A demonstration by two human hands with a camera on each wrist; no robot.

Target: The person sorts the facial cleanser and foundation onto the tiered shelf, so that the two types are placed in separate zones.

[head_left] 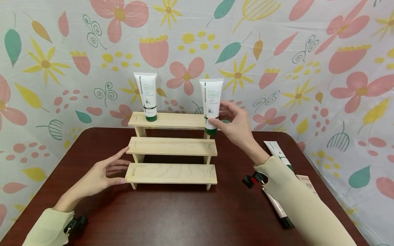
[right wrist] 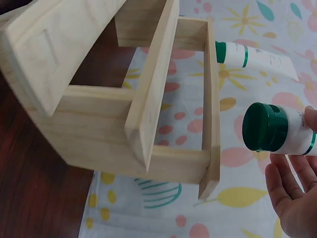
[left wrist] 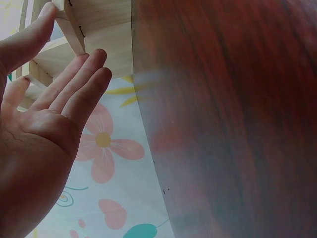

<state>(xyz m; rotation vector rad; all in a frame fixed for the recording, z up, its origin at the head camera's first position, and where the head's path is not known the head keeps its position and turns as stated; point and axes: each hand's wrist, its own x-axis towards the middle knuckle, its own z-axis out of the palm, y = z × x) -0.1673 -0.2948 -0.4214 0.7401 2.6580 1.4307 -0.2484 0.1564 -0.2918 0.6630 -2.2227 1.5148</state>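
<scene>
A three-step wooden shelf [head_left: 172, 147] stands on the dark table. On the left of its top step, a white tube with a green cap [head_left: 147, 95] stands upright. My right hand [head_left: 237, 123] grips a second white tube [head_left: 212, 102] near its green cap [right wrist: 265, 127], thumb in front and fingers behind. This tube is upright, cap down, at the right end of the top step; in the right wrist view a gap shows between cap and shelf. My left hand [head_left: 98, 174] touches the shelf's left side with extended fingers [left wrist: 89, 99], at the middle and lowest steps.
To the right on the table [head_left: 172, 215] lie another white tube [head_left: 278, 152], a pinkish tube with a black cap [head_left: 278, 206] and a pinkish item marked BB [head_left: 307, 184], partly behind the right sleeve [head_left: 301, 201]. A flower-patterned cloth [head_left: 184, 41] hangs behind the table.
</scene>
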